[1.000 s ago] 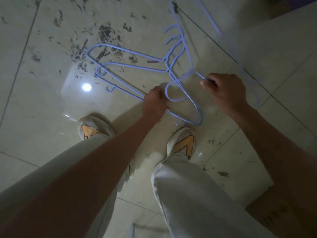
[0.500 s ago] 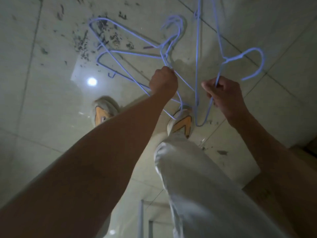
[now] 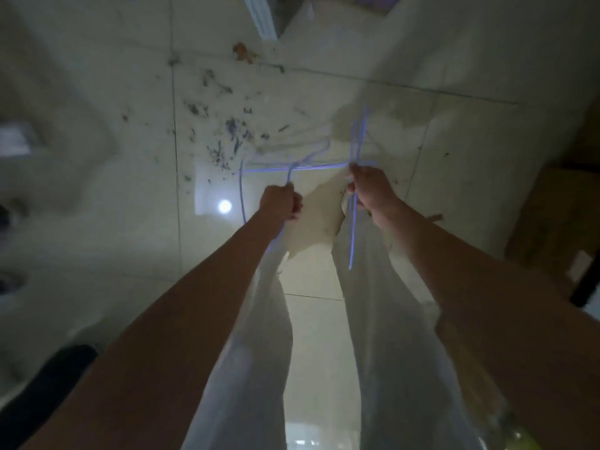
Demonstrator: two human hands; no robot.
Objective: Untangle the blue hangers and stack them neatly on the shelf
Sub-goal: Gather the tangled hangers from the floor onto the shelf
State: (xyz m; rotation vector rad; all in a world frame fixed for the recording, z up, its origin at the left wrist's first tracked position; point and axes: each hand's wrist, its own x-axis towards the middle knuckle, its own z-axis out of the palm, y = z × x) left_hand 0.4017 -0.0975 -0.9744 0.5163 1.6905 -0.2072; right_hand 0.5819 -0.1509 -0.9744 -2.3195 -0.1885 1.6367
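I hold thin blue wire hangers in both hands, above the tiled floor, in front of my legs. My left hand (image 3: pixel 281 203) is closed on a tangled bunch of blue hangers (image 3: pixel 292 166) that spreads out to the left and across toward my other hand. My right hand (image 3: pixel 368 186) grips a separate blue hanger (image 3: pixel 354 228) held nearly on edge, running up and down through the fist. The two sets touch or cross near my right hand; motion blur hides exactly how. No shelf is clearly visible.
The pale tiled floor (image 3: pixel 136 92) has dark scattered debris (image 3: pixel 227 141) ahead and a bright light reflection (image 3: pixel 224 206). A brown cardboard-like object (image 3: pixel 558 222) stands at the right. A dark shape (image 3: pixel 42 391) lies at the lower left.
Both hands have risen away from the floor with the hangers, and the view has swung forward. The right-hand hanger has turned edge-on. My shoes are now hidden.
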